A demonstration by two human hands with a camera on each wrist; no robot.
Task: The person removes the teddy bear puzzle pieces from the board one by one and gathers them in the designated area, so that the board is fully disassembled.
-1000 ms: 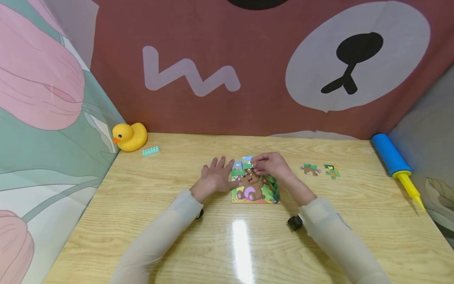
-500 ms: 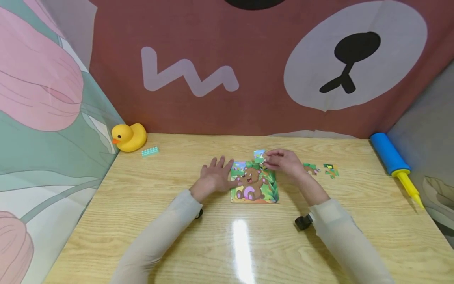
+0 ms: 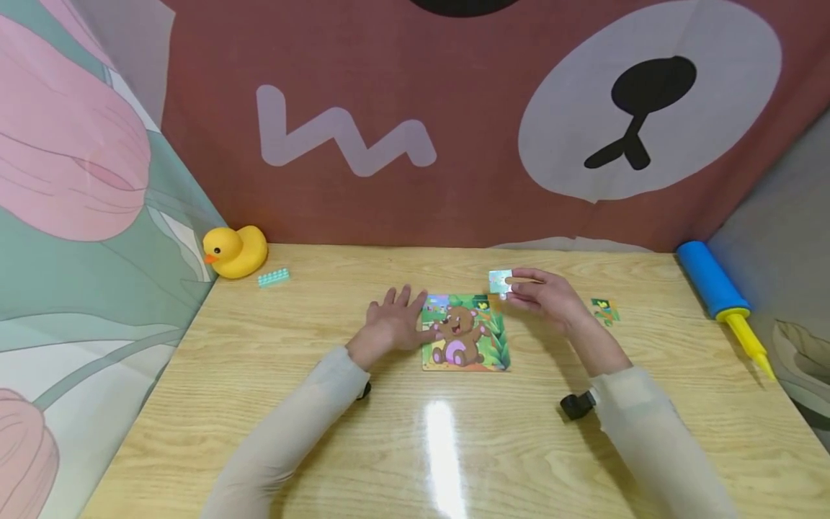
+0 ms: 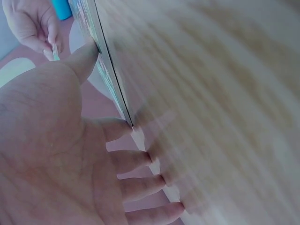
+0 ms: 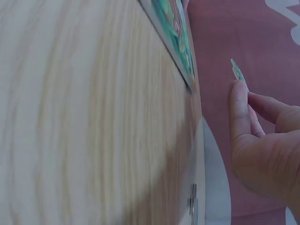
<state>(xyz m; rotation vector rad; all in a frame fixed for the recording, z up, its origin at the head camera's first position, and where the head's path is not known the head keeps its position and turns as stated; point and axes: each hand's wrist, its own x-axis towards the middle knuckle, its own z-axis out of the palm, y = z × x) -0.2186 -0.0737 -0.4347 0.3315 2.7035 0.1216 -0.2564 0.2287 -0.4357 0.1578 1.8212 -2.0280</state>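
A square jigsaw puzzle [image 3: 459, 335] with a brown bear picture lies flat on the table. My left hand [image 3: 392, 326] is spread at its left side, and in the left wrist view the thumb [image 4: 86, 61] touches the puzzle's edge while the fingertips rest on the tabletop. Past the puzzle's upper right corner, my right hand [image 3: 550, 299] pinches a light blue puzzle piece [image 3: 500, 281] between thumb and fingers. That piece [image 5: 237, 71] is raised off the table and seen nearly edge-on in the right wrist view. A loose puzzle piece [image 3: 605, 311] lies further right.
A yellow rubber duck [image 3: 235, 252] and a mint toy brick [image 3: 274, 277] sit at the back left of the wooden table [image 3: 311, 317]. At the right edge lies a blue and yellow toy pump [image 3: 716, 285]. A bear-printed cloth [image 3: 363, 209] closes off the back.
My right hand has lifted the light blue piece off the puzzle's top area and carried it to the right. It now hides a loose bear piece. The left hand stays put.
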